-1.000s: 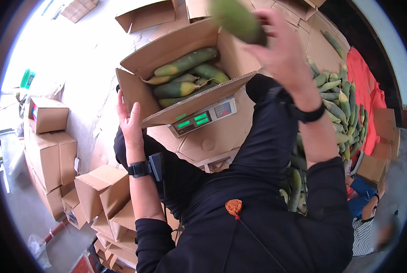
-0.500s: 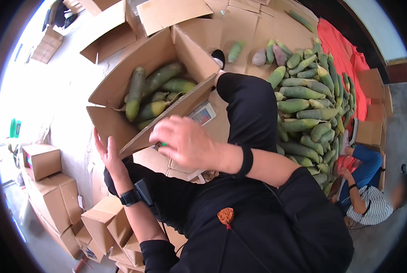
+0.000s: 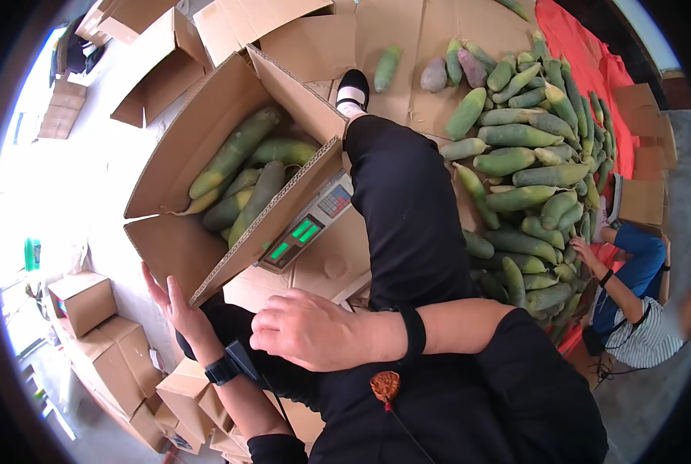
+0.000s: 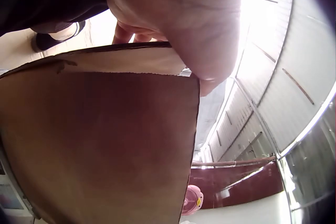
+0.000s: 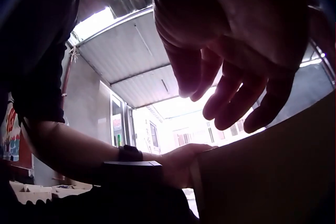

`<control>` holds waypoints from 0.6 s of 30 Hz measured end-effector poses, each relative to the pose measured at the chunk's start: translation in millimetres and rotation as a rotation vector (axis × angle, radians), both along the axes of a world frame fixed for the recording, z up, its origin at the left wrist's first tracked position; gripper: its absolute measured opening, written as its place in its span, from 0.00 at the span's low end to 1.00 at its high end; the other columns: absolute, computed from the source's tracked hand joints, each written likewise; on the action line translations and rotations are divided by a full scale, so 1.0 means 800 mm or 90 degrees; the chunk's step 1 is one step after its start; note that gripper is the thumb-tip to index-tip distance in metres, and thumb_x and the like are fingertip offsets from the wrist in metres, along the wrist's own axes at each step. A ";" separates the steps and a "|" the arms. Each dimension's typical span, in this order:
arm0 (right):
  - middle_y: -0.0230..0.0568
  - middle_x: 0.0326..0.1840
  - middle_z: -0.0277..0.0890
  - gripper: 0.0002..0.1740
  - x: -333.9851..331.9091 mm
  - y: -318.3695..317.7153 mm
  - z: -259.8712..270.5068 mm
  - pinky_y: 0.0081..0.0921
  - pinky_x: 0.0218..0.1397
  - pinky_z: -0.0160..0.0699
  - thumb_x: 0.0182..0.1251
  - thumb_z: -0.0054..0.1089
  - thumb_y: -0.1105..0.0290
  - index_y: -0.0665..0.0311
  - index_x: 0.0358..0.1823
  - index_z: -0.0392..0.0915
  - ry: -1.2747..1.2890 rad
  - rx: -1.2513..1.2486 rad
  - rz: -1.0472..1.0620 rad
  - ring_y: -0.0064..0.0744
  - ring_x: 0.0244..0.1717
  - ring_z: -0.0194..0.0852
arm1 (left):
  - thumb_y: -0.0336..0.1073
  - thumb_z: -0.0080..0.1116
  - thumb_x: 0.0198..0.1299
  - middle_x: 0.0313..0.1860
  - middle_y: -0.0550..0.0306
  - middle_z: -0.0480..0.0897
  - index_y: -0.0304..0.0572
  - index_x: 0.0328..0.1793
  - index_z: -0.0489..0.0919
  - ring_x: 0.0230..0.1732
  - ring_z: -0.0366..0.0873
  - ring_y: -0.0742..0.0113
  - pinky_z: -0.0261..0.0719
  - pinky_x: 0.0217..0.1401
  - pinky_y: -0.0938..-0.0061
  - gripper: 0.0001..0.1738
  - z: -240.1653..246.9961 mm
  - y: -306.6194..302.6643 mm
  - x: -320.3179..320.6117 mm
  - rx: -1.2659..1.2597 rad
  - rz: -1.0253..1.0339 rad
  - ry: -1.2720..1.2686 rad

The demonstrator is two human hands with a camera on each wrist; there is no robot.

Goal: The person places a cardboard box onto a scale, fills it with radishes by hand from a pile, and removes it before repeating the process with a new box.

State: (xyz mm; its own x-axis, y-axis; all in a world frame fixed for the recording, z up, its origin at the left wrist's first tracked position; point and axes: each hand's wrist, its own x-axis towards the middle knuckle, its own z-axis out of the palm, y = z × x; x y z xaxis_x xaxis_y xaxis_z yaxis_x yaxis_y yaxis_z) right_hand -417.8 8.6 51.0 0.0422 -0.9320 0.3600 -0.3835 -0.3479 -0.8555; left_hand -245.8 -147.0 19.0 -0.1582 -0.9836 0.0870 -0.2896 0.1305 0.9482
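Note:
An open cardboard box (image 3: 233, 267) holds several large green radishes (image 3: 233, 151), lying over one another. It stands tilted in the head view on a digital scale (image 3: 307, 232) with lit green figures. At the box's near left corner is my left hand (image 3: 185, 315), thumb and fingers rather straight against the cardboard. The left wrist view shows that hand (image 4: 178, 19) over the box's top edge (image 4: 131, 73). My right hand (image 3: 307, 331) hangs loosely curled above my lap, holding nothing. In the right wrist view its fingers (image 5: 226, 103) droop near the box wall (image 5: 273, 166).
A big heap of green radishes (image 3: 515, 178) lies to the right on flattened cardboard, beside a red sheet (image 3: 585, 46). My foot (image 3: 352, 91) is just beyond the box. Empty cartons (image 3: 160, 73) stand at upper left, stacked cartons (image 3: 114, 352) at lower left. Another person (image 3: 647, 309) sits at far right.
My right hand held a green radish beyond the box; now it is empty and drawn back toward my body. The radishes inside lie differently. My left hand stays at the box corner.

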 end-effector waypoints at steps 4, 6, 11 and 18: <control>0.36 0.36 0.73 0.07 -0.003 0.006 -0.004 0.34 0.47 0.70 0.53 0.54 0.73 0.61 0.35 0.76 -0.012 0.025 0.014 0.35 0.43 0.71 | 0.36 0.42 0.68 0.72 0.49 0.59 0.41 0.75 0.55 0.69 0.59 0.61 0.56 0.71 0.67 0.29 0.007 0.002 -0.011 0.027 -0.005 0.057; 0.37 0.36 0.73 0.07 -0.005 0.008 -0.005 0.33 0.46 0.70 0.54 0.54 0.73 0.62 0.35 0.76 -0.014 0.020 0.007 0.35 0.43 0.72 | 0.39 0.42 0.69 0.71 0.48 0.60 0.40 0.74 0.56 0.68 0.60 0.62 0.54 0.71 0.68 0.29 0.004 0.002 -0.010 0.024 0.019 0.058; 0.36 0.36 0.72 0.07 -0.019 0.013 0.002 0.35 0.48 0.68 0.54 0.54 0.73 0.61 0.36 0.76 -0.021 0.031 -0.001 0.35 0.43 0.72 | 0.36 0.41 0.68 0.72 0.49 0.58 0.43 0.75 0.54 0.68 0.60 0.61 0.57 0.71 0.67 0.30 -0.001 -0.001 -0.004 -0.004 0.005 0.012; 0.28 0.42 0.74 0.13 -0.066 0.045 0.029 0.56 0.66 0.49 0.50 0.63 0.70 0.56 0.40 0.77 0.247 0.067 -0.203 0.31 0.47 0.71 | 0.35 0.43 0.67 0.72 0.48 0.57 0.45 0.75 0.54 0.68 0.60 0.60 0.57 0.71 0.66 0.30 0.001 0.000 -0.003 0.025 0.012 0.057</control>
State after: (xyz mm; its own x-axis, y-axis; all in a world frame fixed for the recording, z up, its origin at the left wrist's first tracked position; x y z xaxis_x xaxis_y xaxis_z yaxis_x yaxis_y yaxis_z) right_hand -471.0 44.2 73.8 -0.1381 -0.9507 0.2775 -0.7527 -0.0813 -0.6533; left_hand -248.6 -147.2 20.2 -0.1324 -0.9893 0.0612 -0.2060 0.0878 0.9746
